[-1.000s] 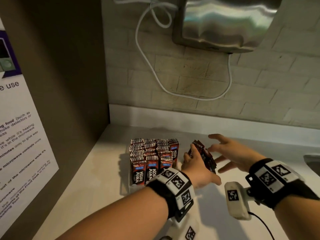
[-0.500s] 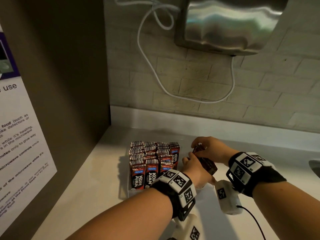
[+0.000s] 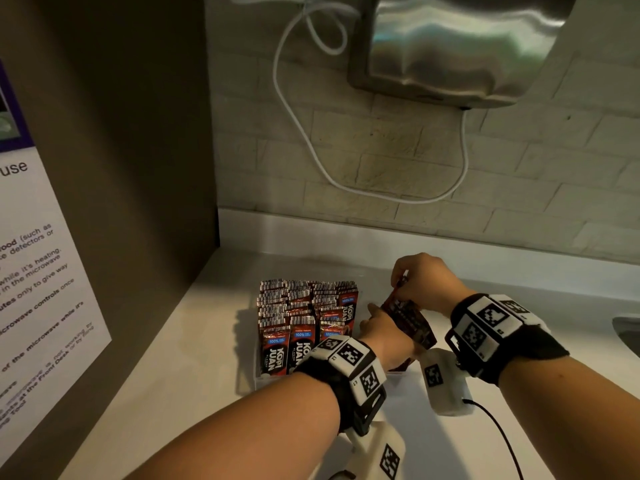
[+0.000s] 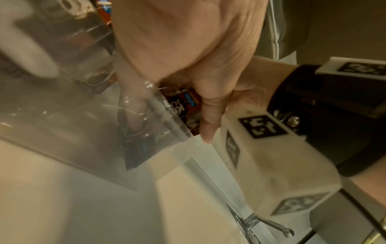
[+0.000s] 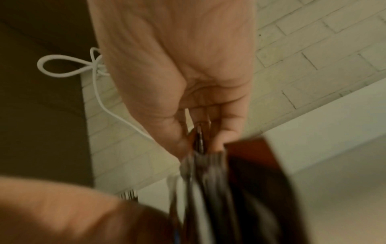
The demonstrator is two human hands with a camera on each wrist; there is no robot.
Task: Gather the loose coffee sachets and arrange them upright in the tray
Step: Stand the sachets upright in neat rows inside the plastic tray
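Largely, the task is nearing completion: most coffee sachets point(image 3: 304, 317) are standing upright in three rows in the clear tray point(image 3: 258, 375), filling its left and middle. One bundle of sachets point(image 3: 407, 318) is hanging tilted over the tray's right edge; its number cannot be counted. The right hand point(image 3: 420, 280) is pinching the bundle's top, and the left hand point(image 3: 381, 332) is gripping its side. Seating this bundle remains.
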